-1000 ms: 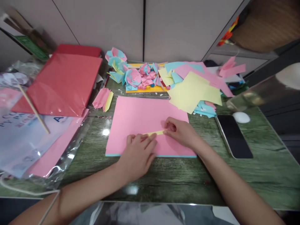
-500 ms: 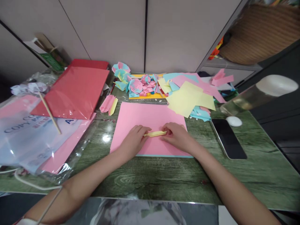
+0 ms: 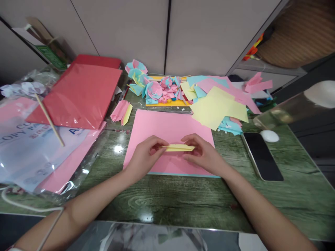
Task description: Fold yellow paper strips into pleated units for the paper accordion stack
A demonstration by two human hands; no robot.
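A narrow folded yellow paper strip (image 3: 179, 147) is held level just above the pink paper sheet (image 3: 167, 125). The thumb and fingertips of my left hand (image 3: 148, 153) pinch its left end. Around the right end, my right hand (image 3: 202, 153) is open, thumb and fingers parted, with the strip's tip showing between them. Whether any of its fingers touch the strip I cannot tell. Under the pink sheet, a light blue edge peeks out at the front.
Behind lie folded paper flowers (image 3: 154, 90) and loose yellow sheets (image 3: 214, 108). A pink-and-yellow folded piece (image 3: 121, 112) sits to the left, near red paper (image 3: 78, 92) and a plastic paper pack (image 3: 52, 153). On the right are a phone (image 3: 261, 157) and a bottle (image 3: 285, 108).
My right hand has parted its fingers and shifted slightly right, exposing the strip's right end. My left hand still pinches the other end. The view has shifted slightly.
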